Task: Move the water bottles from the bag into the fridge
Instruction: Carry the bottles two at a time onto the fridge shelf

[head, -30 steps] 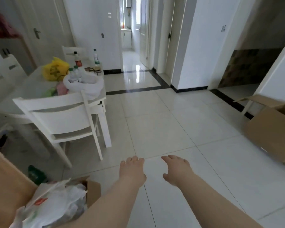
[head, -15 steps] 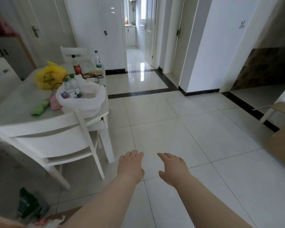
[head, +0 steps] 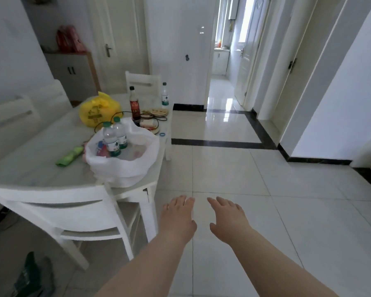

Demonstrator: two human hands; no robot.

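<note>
View swung toward table since last second; white bag (head: 124, 166) with water bottles (head: 114, 136) now nearer, 10 o'clock. Left hand (head: 176, 219), right hand (head: 229, 221) spread, empty. No bottle moved yet.

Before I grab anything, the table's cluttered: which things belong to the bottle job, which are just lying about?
Job: white plastic bag; two water bottles standing in it; left hand; right hand.
Lying about: yellow bag; dark sauce bottle; green packet; chair.
</note>
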